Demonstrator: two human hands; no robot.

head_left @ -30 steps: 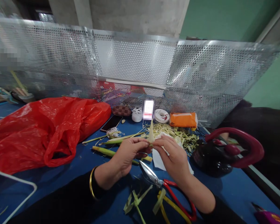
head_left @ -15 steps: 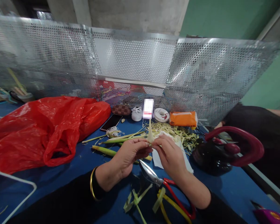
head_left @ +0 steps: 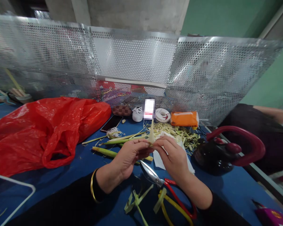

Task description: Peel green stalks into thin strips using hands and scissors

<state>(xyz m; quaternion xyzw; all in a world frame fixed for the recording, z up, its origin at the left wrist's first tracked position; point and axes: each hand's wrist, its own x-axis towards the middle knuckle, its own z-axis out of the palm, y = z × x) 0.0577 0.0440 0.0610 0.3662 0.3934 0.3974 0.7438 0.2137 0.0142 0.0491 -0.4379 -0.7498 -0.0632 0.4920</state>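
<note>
Between my two hands stands a small pale pointed piece of plant leaf point(head_left: 152, 135), tip upward. My left hand point(head_left: 129, 153) pinches its base from the left, with a gold bangle on that wrist. From the right, the fingertips of my right hand point(head_left: 172, 153) press at the same base. Below my hands lie shears point(head_left: 153, 174) with one red and one yellow handle. Pale leaf strips point(head_left: 138, 202) are scattered beside them. Green stalks point(head_left: 106, 152) lie behind my left hand, and a white tissue point(head_left: 160, 160) is partly covered by my right.
A red plastic bag point(head_left: 56, 125) fills the left side. A dark kettle point(head_left: 213, 157) with a maroon handle stands right. At the back are a phone point(head_left: 112, 123), a tape roll point(head_left: 162, 115), an orange packet point(head_left: 184, 119) and shavings point(head_left: 186, 135). A person sits beyond the right edge.
My hands keep almost the same hold on the leaf piece. The view has shifted slightly. At the far right, the person's arm has moved a little.
</note>
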